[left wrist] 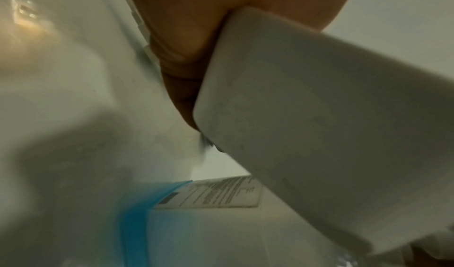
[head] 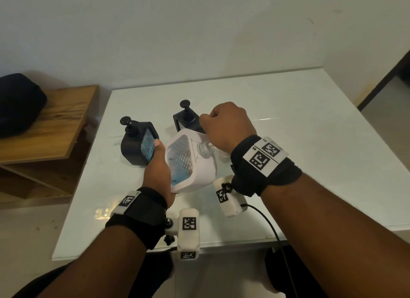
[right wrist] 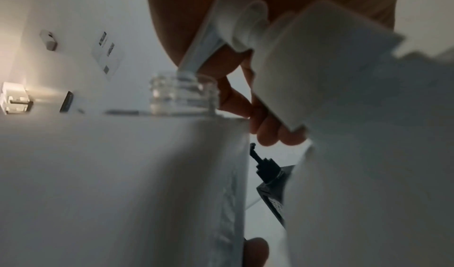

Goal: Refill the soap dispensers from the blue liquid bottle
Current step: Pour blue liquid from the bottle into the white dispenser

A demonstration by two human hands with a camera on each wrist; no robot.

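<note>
My left hand (head: 158, 167) grips a white soap dispenser (head: 199, 162) from its left side and holds it tilted over the table. A little blue liquid lies low in its ribbed window (head: 180, 164). Its clear threaded neck (head: 205, 148) is uncapped. My right hand (head: 226, 124) is curled just above that neck. In the right wrist view its fingers (right wrist: 265, 125) hold the white pump head (right wrist: 331, 57), whose tube (right wrist: 199, 47) reaches down into the neck (right wrist: 183, 92). The left wrist view shows the dispenser's corner (left wrist: 319, 115); below it a blurred blue band and printed label (left wrist: 216, 193), source unclear.
Two black pump dispensers stand on the white glossy table (head: 299, 120): one (head: 135, 142) beside my left hand with blue liquid in its window, one (head: 186, 118) behind the white one. A wooden shelf (head: 55, 124) with a black bag (head: 17, 102) stands left. The wall is close behind.
</note>
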